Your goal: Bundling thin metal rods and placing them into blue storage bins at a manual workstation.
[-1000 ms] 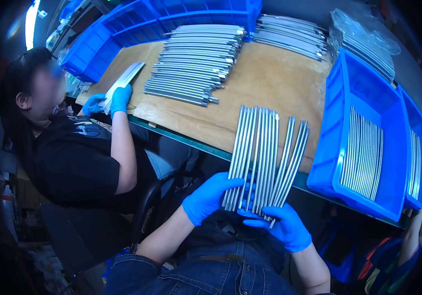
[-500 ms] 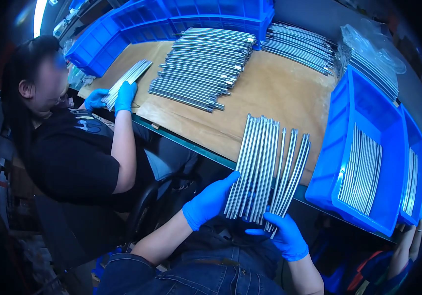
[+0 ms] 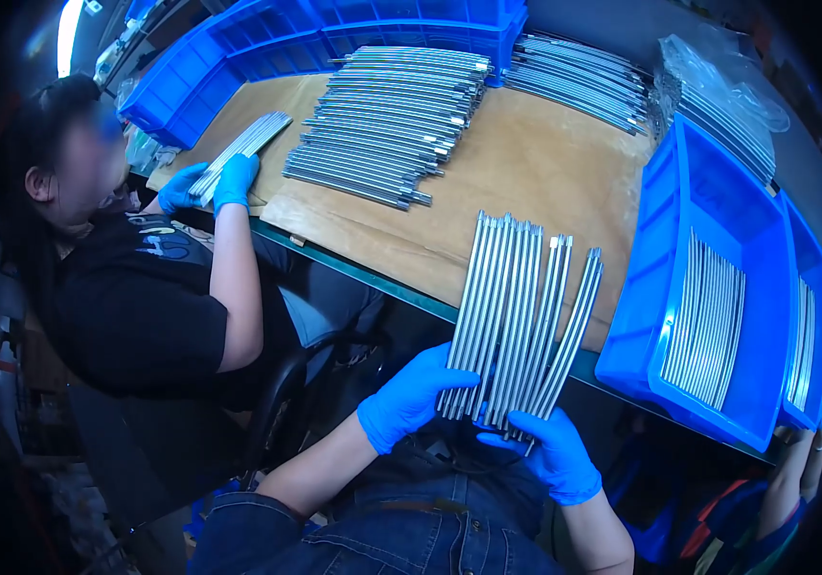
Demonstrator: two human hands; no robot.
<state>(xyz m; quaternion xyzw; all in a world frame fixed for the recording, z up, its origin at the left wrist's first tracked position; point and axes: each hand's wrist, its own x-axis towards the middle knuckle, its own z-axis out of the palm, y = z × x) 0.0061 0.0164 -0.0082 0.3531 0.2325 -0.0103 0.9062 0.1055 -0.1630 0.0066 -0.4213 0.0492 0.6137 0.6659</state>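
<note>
Holding slim, shiny, slightly fanned metal rods (image 3: 516,316) in curled left hand (image 3: 413,395) and right hand (image 3: 559,455); beyond, on bench (image 3: 555,182), rod pile (image 3: 382,125); at right, blue bin (image 3: 643,278).

Left hand (image 3: 406,398) and right hand (image 3: 557,458) both gloved bright blue, gripping silver rods (image 3: 514,321) whose row reads as light and dark stripes; below the grip, dark navy denim (image 3: 397,546) with paler stitching. Beyond the grip, tan-brown tabletop (image 3: 545,172) with a dark green edge (image 3: 382,280), and a rod pile (image 3: 387,125) banded silver and near-black. Right of the grip, deep blue bin (image 3: 649,259); left, co-worker's black shirt (image 3: 143,316), gloves (image 3: 236,179) lighter blue.
</note>
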